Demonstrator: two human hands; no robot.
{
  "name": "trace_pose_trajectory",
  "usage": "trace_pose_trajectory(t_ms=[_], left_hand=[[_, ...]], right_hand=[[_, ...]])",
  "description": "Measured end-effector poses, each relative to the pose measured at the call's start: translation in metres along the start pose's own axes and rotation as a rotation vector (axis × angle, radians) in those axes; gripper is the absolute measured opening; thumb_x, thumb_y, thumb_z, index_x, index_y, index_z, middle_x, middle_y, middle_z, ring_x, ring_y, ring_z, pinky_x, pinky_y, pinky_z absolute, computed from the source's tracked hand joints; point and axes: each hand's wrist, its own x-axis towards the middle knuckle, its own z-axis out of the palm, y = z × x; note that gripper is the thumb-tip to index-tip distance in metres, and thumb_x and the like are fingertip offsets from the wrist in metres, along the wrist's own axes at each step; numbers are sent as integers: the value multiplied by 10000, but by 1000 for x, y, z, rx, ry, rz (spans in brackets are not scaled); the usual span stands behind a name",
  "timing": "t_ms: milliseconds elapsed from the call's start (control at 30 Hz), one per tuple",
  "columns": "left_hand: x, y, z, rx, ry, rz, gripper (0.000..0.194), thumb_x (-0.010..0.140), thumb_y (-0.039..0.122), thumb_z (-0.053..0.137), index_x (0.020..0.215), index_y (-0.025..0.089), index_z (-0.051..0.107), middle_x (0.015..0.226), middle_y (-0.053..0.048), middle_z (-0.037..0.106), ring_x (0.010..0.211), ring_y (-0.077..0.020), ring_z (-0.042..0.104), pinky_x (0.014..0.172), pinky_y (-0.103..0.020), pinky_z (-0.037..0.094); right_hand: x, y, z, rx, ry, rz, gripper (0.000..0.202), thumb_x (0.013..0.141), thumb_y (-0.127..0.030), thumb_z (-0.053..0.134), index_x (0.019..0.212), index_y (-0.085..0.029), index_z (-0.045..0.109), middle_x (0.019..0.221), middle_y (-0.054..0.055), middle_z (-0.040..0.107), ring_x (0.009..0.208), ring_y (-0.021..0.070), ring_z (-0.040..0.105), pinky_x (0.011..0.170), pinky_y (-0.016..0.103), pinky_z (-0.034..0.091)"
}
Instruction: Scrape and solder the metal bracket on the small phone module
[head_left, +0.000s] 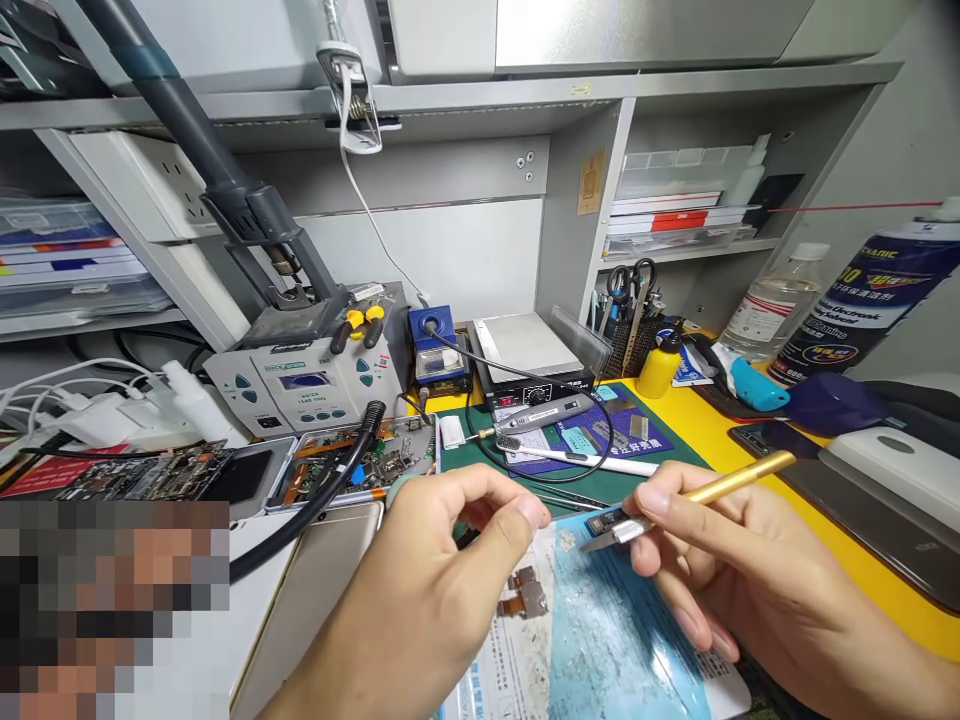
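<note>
My right hand (720, 560) grips a craft knife (739, 478) with a gold handle between thumb and fingers. The blade points left, low over a blue-and-white printed sheet (622, 640). Right beside the blade is a small black component (604, 521); whether my fingers touch it, I cannot tell. My left hand (450, 570) is closed in a pinch, thumb against index finger, to the left of the blade. Anything between those fingertips is too small to make out. Below them, a flex cable with a metal-plated part (531, 592) rests on the sheet's white side.
A hot-air station (315, 385) stands behind, its black hose (341, 475) crossing the left side. A tray of circuit boards (397, 450) sits near it. A grey pen-shaped tool (547, 412) lies on the green mat. Phones (862, 510) lie right, near a yellow bottle (660, 362).
</note>
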Motion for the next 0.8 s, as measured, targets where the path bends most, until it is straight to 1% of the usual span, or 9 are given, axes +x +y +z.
trace_pose_trajectory(t_ms=[100, 167, 233, 300, 400, 433, 500, 667, 800], left_hand=[[-3, 1, 3, -43, 49, 57, 333, 874, 471, 703, 736, 173, 654, 642, 25, 504, 600, -102, 464, 521, -176, 392], [-5, 2, 4, -42, 76, 94, 310, 882, 447, 684, 734, 176, 654, 644, 15, 546, 621, -109, 503, 567, -185, 420], [-8, 3, 4, -68, 67, 99, 303, 877, 431, 694, 727, 169, 668, 651, 3, 588, 619, -100, 504, 578, -182, 414], [-8, 4, 2, -173, 5, 32, 302, 853, 419, 734, 722, 153, 674, 649, 3, 587, 550, -61, 424, 513, -163, 353], [-6, 4, -2, -410, -159, -125, 288, 821, 384, 778, 727, 142, 654, 644, 20, 556, 449, -3, 253, 395, -132, 184], [-4, 4, -4, -476, -200, -170, 279, 821, 368, 776, 726, 142, 643, 647, 22, 554, 429, 7, 226, 374, -125, 144], [-1, 4, -7, -566, -244, -221, 268, 814, 337, 765, 699, 141, 623, 654, 20, 561, 396, 19, 223, 340, -111, 129], [4, 3, -9, -630, -191, -239, 241, 760, 285, 743, 633, 134, 605, 583, 42, 527, 355, 29, 224, 297, -86, 150], [5, 3, -9, -617, -151, -245, 215, 737, 279, 739, 650, 129, 611, 632, 28, 572, 344, 39, 231, 282, -87, 148]], right_hand=[[0, 0, -1, 7, -12, -9, 343, 902, -470, 778, 796, -174, 641, 678, 12, 740, 351, 50, 531, 337, 129, 374], [0, -2, 0, 14, -23, -13, 345, 910, -474, 769, 797, -176, 635, 677, 11, 743, 358, 53, 542, 340, 124, 377], [0, -4, 1, 26, -30, -16, 350, 910, -477, 768, 792, -177, 631, 672, 9, 740, 369, 58, 557, 343, 122, 387], [-1, -5, 2, 37, -36, -12, 348, 910, -470, 771, 791, -176, 628, 679, 10, 744, 377, 61, 574, 347, 118, 394], [-2, -3, -1, 46, -56, -9, 339, 919, -464, 764, 797, -178, 628, 681, 11, 751, 375, 64, 587, 343, 112, 397], [-2, -2, -2, 49, -60, -11, 339, 918, -466, 764, 796, -180, 627, 675, 8, 749, 371, 65, 587, 340, 112, 398], [-1, 0, -4, 55, -55, -11, 345, 903, -471, 779, 792, -182, 627, 674, 5, 750, 372, 70, 591, 336, 113, 402], [1, 0, -2, 54, -14, 17, 367, 869, -471, 815, 768, -173, 625, 658, 9, 741, 353, 62, 573, 340, 121, 401], [1, -1, 0, 62, 27, 18, 388, 831, -486, 843, 764, -169, 630, 648, 16, 722, 344, 63, 557, 337, 133, 389]])
